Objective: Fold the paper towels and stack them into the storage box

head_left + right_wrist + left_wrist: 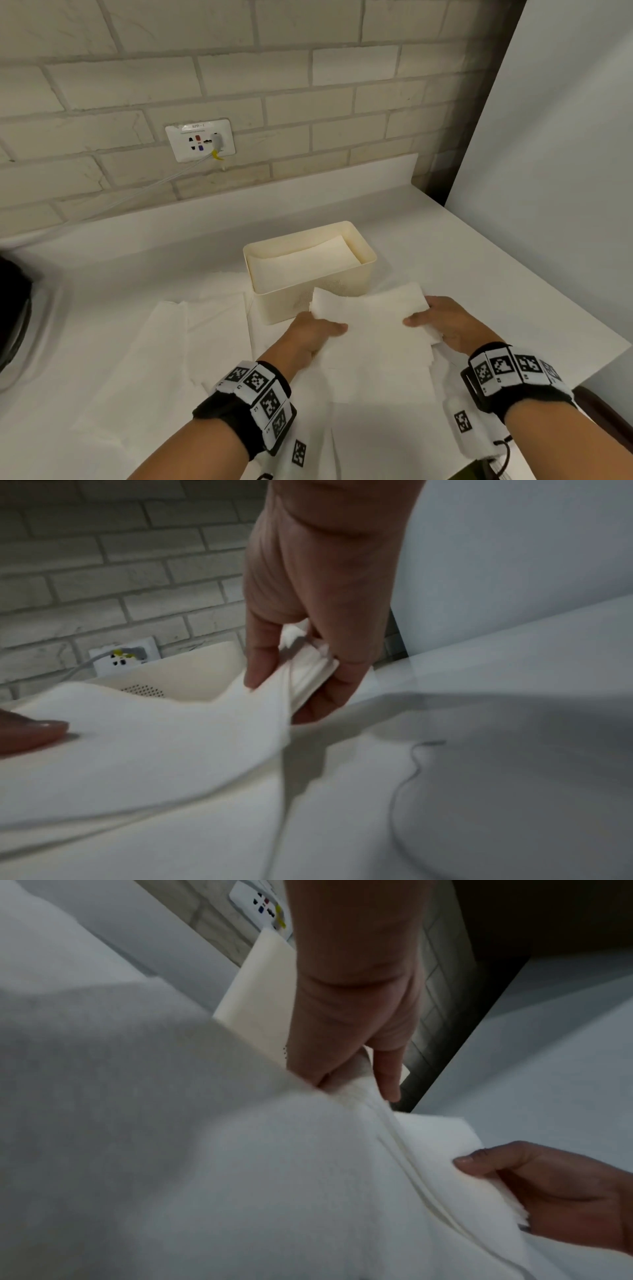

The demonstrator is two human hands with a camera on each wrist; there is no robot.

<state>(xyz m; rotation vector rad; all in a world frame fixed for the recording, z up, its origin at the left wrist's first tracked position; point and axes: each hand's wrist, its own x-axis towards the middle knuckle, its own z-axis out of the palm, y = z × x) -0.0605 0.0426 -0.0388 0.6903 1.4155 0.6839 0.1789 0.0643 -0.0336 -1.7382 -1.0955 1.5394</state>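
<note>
We pinch the folded towel (370, 329) with left hand (313, 334) and right hand (448, 322) just before the storage box (310, 270), judging it next lifts in

The storage box (310, 270) stands open-topped, folded sheets low inside it, so room remains above them below its rim. Directly in front of the box a folded paper towel (371, 323) blocks its near wall. Left of the box, flat paper towels (191, 329) lie low; right of the box, bare counter (479, 274) offers passage.
</note>
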